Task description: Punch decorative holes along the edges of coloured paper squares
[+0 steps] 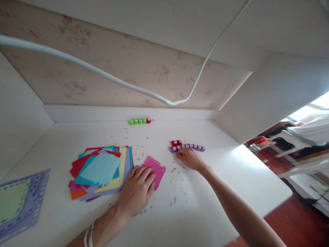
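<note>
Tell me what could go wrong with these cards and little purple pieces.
The right hand is so close to the purple pieces that it could nudge their row out of line. The left hand, resting on the pink card, might crease it. Sliding that card could scatter the loose dots nearby.

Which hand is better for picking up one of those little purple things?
Probably the right hand: it is close beside the row of purple things, though whether it touches them is hard to tell. The left hand is farther away, lying on the pink paper.
</note>
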{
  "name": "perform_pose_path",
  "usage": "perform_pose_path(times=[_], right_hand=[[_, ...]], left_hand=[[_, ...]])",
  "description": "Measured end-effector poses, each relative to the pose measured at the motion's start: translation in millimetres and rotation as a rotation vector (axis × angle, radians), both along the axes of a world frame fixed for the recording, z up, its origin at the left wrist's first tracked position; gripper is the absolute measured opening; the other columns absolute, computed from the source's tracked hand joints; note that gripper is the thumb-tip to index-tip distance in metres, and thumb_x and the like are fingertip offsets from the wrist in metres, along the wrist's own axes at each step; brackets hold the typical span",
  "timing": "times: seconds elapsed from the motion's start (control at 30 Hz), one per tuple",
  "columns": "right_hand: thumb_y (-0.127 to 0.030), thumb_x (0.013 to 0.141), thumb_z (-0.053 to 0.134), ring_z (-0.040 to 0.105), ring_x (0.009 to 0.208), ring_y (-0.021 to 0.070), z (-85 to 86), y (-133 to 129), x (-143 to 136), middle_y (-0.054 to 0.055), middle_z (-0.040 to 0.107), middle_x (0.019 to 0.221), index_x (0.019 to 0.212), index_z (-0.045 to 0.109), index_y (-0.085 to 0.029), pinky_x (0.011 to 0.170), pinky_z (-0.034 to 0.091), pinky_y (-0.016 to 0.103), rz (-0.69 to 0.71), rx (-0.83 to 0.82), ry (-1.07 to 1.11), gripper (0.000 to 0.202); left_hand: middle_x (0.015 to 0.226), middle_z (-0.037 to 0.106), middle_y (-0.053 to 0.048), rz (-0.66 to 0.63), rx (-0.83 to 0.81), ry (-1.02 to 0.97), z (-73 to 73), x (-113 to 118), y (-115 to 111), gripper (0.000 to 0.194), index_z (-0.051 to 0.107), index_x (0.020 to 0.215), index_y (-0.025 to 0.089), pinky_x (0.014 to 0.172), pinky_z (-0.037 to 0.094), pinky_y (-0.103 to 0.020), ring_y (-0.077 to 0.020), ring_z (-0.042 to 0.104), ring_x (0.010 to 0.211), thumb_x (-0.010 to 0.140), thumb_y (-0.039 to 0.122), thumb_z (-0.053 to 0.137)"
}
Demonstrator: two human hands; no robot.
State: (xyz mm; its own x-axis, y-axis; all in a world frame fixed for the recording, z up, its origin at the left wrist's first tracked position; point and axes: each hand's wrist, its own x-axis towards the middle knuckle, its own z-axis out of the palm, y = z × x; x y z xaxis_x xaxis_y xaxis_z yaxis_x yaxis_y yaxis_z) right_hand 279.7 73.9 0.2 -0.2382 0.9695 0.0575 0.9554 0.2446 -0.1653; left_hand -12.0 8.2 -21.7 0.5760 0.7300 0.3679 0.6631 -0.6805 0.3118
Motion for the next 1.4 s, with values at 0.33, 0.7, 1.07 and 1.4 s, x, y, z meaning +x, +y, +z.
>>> perform_pose_path(times=[0.33,0.7,1.07,1.4], right_hand=[[-0.029,0.093,0.046,0.062,0.071,0.0178,-3.2,-5,-25,0.005,0.072,0.080,0.089,0.067,-0.022,0.060,0.032,0.026,-0.033,-0.067,0.046,0.023],[-0.032,0.095,0.043,0.066,0.078,0.0193,11.9,6,-17,0.005,0.073,0.090,0.096,0.071,-0.024,0.069,0.043,0.027,-0.083,0.098,0.149,0.029],[-0.025,0.092,0.044,0.068,0.096,0.0222,28.3,67,5,0.005,0.075,0.104,0.096,0.076,-0.026,0.080,0.047,0.028,-0.129,-0.070,-0.022,0.032],[-0.030,0.094,0.042,0.069,0.088,0.0224,45.1,78,-6,0.005,0.076,0.099,0.094,0.076,-0.026,0.073,0.046,0.027,-0.123,-0.021,-0.076,0.034]], left_hand=[[0.122,0.062,-0.005,0.005,-0.034,0.018,2.4,0,-1,0.027,0.062,0.117,0.023,0.110,0.033,-0.051,-0.0246,0.053,0.118,0.093,0.021,0.048],[0.124,0.061,-0.004,0.014,-0.073,0.019,2.3,-1,-2,0.028,0.062,0.118,0.024,0.111,0.030,-0.051,-0.0250,0.051,0.120,0.093,0.023,0.048],[0.127,0.060,-0.003,0.018,-0.079,0.037,0.8,-1,-3,0.029,0.060,0.119,0.024,0.112,0.029,-0.050,-0.0238,0.049,0.122,0.094,0.024,0.047],[0.126,0.059,-0.004,0.012,-0.087,0.027,-0.8,-2,-3,0.027,0.058,0.119,0.024,0.112,0.027,-0.049,-0.0241,0.048,0.122,0.095,0.025,0.044]])
